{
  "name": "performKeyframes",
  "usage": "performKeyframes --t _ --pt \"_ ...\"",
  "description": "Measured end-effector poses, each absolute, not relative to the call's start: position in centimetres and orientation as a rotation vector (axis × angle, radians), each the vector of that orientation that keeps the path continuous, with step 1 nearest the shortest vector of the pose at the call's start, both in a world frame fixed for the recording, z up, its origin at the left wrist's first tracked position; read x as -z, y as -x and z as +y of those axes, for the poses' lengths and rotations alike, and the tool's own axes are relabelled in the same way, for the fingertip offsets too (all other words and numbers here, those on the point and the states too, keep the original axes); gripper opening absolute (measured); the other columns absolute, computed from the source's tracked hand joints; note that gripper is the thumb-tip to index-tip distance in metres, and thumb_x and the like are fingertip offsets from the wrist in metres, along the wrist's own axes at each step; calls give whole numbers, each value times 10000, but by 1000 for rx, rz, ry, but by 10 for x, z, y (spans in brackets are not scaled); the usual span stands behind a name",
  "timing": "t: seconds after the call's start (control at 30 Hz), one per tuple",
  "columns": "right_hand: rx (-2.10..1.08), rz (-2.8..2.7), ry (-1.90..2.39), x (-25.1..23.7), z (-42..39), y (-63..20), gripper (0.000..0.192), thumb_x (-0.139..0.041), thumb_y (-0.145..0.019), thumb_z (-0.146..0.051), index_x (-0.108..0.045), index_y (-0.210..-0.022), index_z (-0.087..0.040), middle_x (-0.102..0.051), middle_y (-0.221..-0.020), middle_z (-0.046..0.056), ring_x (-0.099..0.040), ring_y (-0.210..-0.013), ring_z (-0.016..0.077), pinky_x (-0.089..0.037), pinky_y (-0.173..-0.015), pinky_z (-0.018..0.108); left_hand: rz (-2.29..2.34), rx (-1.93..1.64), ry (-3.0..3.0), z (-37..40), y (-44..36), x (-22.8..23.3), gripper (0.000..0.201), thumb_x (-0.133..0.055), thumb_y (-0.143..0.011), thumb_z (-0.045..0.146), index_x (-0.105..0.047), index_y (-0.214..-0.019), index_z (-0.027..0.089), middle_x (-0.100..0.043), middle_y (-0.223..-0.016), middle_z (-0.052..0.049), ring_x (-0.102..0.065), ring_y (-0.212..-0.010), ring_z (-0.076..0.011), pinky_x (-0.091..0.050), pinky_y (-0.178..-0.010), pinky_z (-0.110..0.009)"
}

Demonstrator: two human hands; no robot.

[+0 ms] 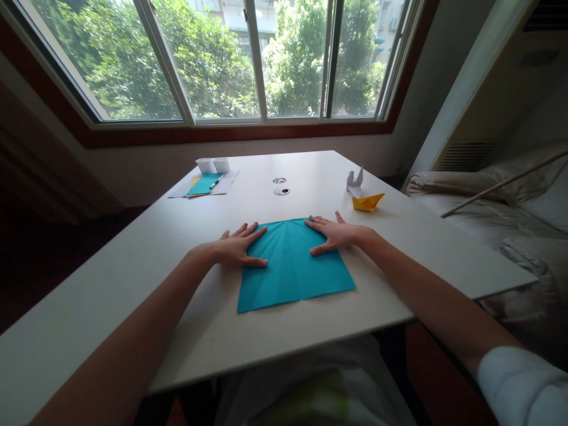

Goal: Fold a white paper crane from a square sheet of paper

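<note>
Both of the person's bare hands are being laid palm-down on a teal sheet of paper [293,272], which is being supported by a white worktop [146,266], near the middle of its near edge. The left hand [237,247] is being placed over the sheet's left side: its thumb is being pointed inward across the paper, and its outer fingers are being reached past the paper's edge. The right hand [333,232] is being set at the far right corner of the sheet, with its thumb being rested on the paper and one finger being angled away toward the worktop's far edge. Each grip is being spread wide and flat, pressed rather than closed around anything. Both forearms are being extended from the worktop's near side. The sheet is being marked by creases that fan from the middle of its far side.

Toward the far left corner, two white paper boxes [212,165], a stack of papers [202,185] and a pen [215,184] are being carried. By the right edge, a yellow paper boat [368,203] and a white folded figure [355,181] are being held up. The room is being lit through a wide window [213,65], beyond which trees are being shown.
</note>
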State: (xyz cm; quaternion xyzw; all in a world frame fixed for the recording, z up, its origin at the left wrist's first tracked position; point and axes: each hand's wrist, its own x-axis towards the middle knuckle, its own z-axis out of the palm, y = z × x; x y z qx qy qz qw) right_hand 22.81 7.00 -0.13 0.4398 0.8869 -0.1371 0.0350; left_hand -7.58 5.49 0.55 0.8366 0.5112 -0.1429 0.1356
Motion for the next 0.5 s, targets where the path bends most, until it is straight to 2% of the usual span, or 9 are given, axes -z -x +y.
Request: performKeyframes --t 0.1,0.13,0.2,0.33,0.4,0.5 --pt "231 2859 -1439 -9 71 -233 859 -468 -710 -707 -275 -1409 -246 -275 -1469 103 -311 -1304 316 -197 -1053 515 1481 370 -2455 58 79 -2 1020 -400 -657 790 30 -1438 292 92 -1504 -74 84 -1356 -371 -46 -1032 -608" --pt "127 2906 -1506 -14 71 -236 769 -451 -754 -669 -350 -1376 -229 -348 -1434 105 -388 -1252 308 -285 -1013 479 1489 354 -2467 58 80 -2 1017 -403 -656 789 11 -1440 291 73 -1507 -77 81 -1356 -373 -42 -1032 -608" --pt "-109 2980 -1704 -25 72 -245 579 -368 -861 -553 -462 -1295 -181 -490 -1321 114 -489 -1146 279 -380 -930 416 1515 308 -2490 59 81 -1 1011 -410 -657 785 -19 -1444 287 33 -1511 -84 68 -1359 -371 -34 -1033 -606" --pt "-535 2743 -2265 -35 82 -279 400 -335 -912 -360 -594 -1122 -138 -621 -1116 138 -560 -1017 280 -408 -853 393 1620 185 -2535 63 84 -1 977 -410 -679 766 -86 -1448 257 -47 -1515 -104 21 -1368 -357 -47 -1041 -592" --pt "-555 2484 -2492 -33 89 -298 338 -371 -889 -266 -629 -1070 -142 -640 -1066 142 -574 -987 280 -415 -825 376 1675 118 -2573 64 86 -2 920 -410 -716 730 -131 -1445 241 -85 -1513 -109 -11 -1370 -348 -73 -1045 -583" --pt "-431 2245 -2597 -25 99 -319 358 -406 -839 -152 -611 -1129 -198 -626 -1129 109 -561 -1031 259 -409 -830 357 1700 1 -2675 65 87 -4 743 -416 -792 619 -256 -1413 245 -151 -1504 -102 -75 -1368 -341 -118 -1042 -581"
